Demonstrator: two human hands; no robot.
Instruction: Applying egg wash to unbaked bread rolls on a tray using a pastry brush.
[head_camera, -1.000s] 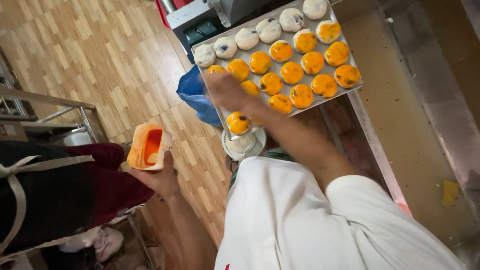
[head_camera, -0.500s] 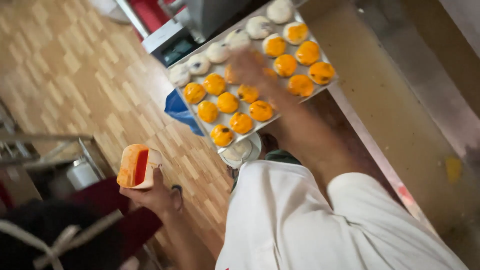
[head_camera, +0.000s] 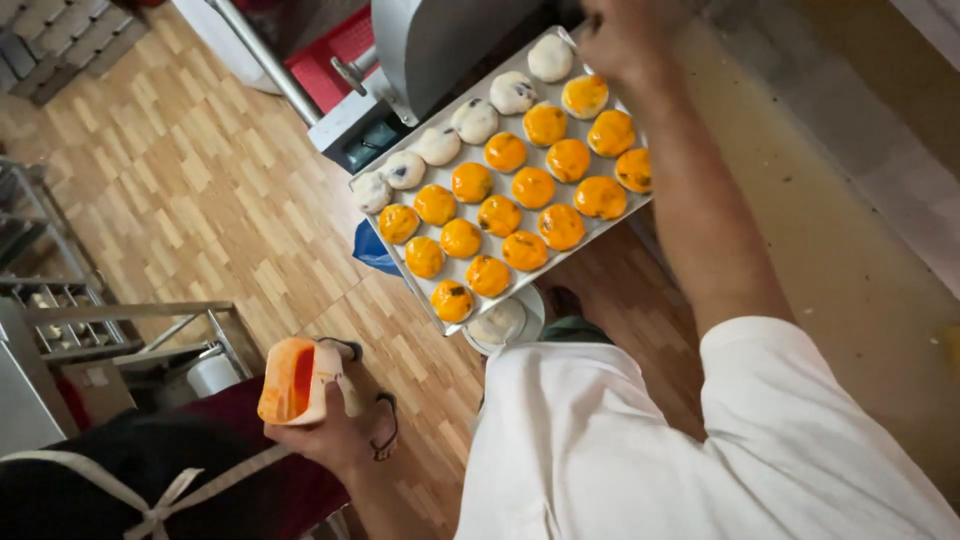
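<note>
Soft, even indoor light; mostly sharp, with blur at the top edge.
The tray (head_camera: 420, 290) of glazed buns (head_camera: 500, 215) is crisp and bright, with a slight sheen on the orange tops. The right hand (head_camera: 625, 35) at the upper edge is smeared by motion. The white sleeve (head_camera: 700, 440) nearly washes out. The lower left corner falls dark, and the wood floor (head_camera: 200, 180) bends slightly towards the frame's edges.
</note>
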